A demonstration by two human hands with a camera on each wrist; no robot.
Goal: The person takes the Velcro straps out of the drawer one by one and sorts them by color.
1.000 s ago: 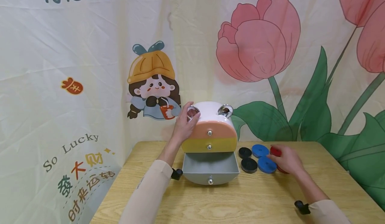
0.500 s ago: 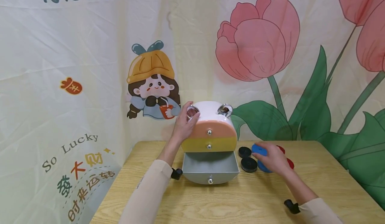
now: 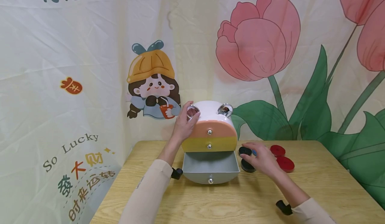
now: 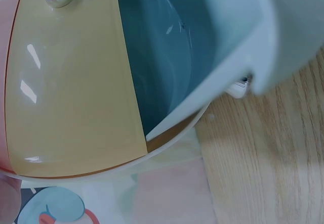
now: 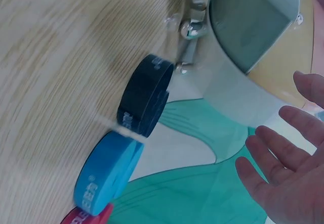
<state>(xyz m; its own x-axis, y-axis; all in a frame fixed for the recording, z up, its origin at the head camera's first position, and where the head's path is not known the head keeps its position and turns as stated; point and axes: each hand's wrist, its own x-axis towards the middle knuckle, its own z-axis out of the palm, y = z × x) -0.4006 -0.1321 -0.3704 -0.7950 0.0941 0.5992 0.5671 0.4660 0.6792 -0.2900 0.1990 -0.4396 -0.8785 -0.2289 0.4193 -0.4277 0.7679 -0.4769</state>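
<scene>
A small drawer box with a white rounded top, silver ring ears and orange, yellow and grey drawers stands mid-table. Its grey bottom drawer is pulled out, bare inside. My left hand holds the box at the upper left, thumb and fingers about the silver ring. Fingers spread and holding nothing, my right hand hovers over coiled rolls right of the box. Its fingertips overlap a black roll and another black roll. Behind the hand, the blue roll is mostly hidden in the head view.
Two red rolls lie to the right of the right hand. The wooden table ends at a printed cloth backdrop with tulips. Silver knobs project from the drawer fronts.
My right hand has moved left, from the red rolls past the blue ones to the black ones, uncovering the red rolls. My left hand and the box stay put.
</scene>
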